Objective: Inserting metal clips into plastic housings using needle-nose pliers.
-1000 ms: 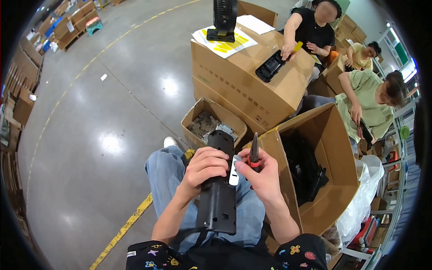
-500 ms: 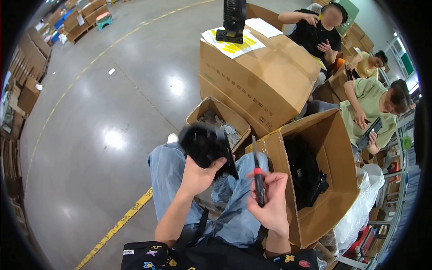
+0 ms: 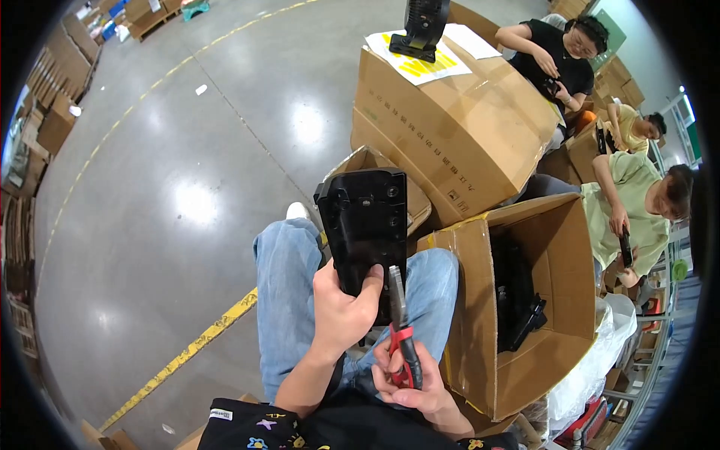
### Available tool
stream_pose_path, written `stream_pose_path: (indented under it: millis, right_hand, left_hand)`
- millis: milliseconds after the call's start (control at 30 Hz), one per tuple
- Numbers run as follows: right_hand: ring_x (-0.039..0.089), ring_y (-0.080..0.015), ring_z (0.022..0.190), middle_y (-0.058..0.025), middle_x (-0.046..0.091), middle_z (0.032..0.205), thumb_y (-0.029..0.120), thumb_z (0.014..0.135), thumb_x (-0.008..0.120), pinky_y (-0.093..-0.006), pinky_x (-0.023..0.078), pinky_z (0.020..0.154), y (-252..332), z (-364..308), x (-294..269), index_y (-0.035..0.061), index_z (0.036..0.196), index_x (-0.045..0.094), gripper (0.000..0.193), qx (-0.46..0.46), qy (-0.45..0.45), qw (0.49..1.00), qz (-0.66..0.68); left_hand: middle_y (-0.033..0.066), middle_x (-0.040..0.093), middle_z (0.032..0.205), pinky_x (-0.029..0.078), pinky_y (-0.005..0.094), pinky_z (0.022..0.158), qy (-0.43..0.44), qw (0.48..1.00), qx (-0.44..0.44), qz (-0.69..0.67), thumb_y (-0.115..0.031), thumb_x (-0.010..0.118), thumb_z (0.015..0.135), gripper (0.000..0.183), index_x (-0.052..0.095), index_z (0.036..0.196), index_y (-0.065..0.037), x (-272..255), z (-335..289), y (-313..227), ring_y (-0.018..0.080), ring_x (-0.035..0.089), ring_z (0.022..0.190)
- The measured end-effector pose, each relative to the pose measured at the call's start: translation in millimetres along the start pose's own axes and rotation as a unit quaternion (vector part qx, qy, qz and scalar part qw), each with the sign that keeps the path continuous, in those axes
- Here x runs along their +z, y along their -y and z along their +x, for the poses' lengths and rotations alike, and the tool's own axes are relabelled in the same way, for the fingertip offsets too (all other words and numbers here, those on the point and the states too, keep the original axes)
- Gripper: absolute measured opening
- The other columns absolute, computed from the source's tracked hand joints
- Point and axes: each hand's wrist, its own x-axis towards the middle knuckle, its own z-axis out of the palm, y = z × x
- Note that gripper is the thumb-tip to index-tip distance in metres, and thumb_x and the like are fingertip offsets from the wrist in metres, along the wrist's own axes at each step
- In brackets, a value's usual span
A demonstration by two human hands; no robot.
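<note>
My left hand point(image 3: 346, 306) grips the lower part of a black moulded plastic housing point(image 3: 369, 217), thumb across its face. It is held up over my lap, showing raised edges and several round screw bosses. Below it to the right, my right hand point(image 3: 411, 379) is closed round the red-and-black handles of what look like pliers point(image 3: 399, 315). Their metal jaws point up, close to the housing's lower right edge; whether they touch it I cannot tell. Beside my right knee, an open cardboard box point(image 3: 469, 315) holds black plastic parts point(image 3: 517, 296).
Behind the housing is a smaller carton point(image 3: 364, 159), mostly hidden. A large carton point(image 3: 442, 127) carries a black fan point(image 3: 420, 30) and papers. Several people sit at the right, handling black parts. Clear plastic wrapping point(image 3: 592, 360) lies beside the open box. Yellow tape point(image 3: 187, 356) marks the floor.
The housing has turned so its long face shows, and it stands higher. My right hand has come down and left, bringing the pliers beside the housing. The view has shifted slightly.
</note>
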Motion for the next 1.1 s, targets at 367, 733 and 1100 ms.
stream_pose_path:
  millis: [367, 733, 1100]
  right_hand:
    - [0.039, -0.0071, 0.06, -0.0071, 0.043, 0.101, 0.043, 0.083, 0.065, -0.0229, 0.032, 0.055, -6, -7, -9, 0.0007, 0.111, 0.042, 0.056, 0.029, -0.001, 0.989, -0.144]
    - [0.043, -0.009, 0.081, -0.0091, 0.047, 0.103, 0.027, 0.09, 0.053, -0.023, 0.04, 0.071, 13, -11, 12, 0.0002, 0.106, 0.044, 0.032, 0.088, -0.09, 0.981, -0.146]
    - [0.043, -0.0094, 0.08, -0.0096, 0.046, 0.099, 0.019, 0.088, 0.057, -0.0223, 0.039, 0.071, 3, -13, 10, 0.0025, 0.102, 0.041, 0.026, 0.061, -0.069, 0.986, -0.136]
  left_hand:
    - [0.0033, 0.058, 0.064, 0.04, 0.0234, 0.051, 0.001, 0.998, 0.056, 0.033, 0.004, 0.057, 0.074, 0.011, 0.06, 0.084, 0.001, -3, -7, -5, 0.0072, 0.051, 0.056]
    - [0.0035, 0.058, 0.066, 0.041, 0.0246, 0.051, -0.015, 0.996, 0.069, 0.062, 0.004, 0.058, 0.075, 0.009, 0.059, 0.084, 0.001, -10, -9, -12, 0.0075, 0.051, 0.057]
    - [0.005, 0.061, 0.068, 0.043, 0.0244, 0.054, -0.007, 1.0, 0.019, 0.024, 0.003, 0.059, 0.075, 0.009, 0.061, 0.084, 0.001, -20, -15, -19, 0.0092, 0.055, 0.059]
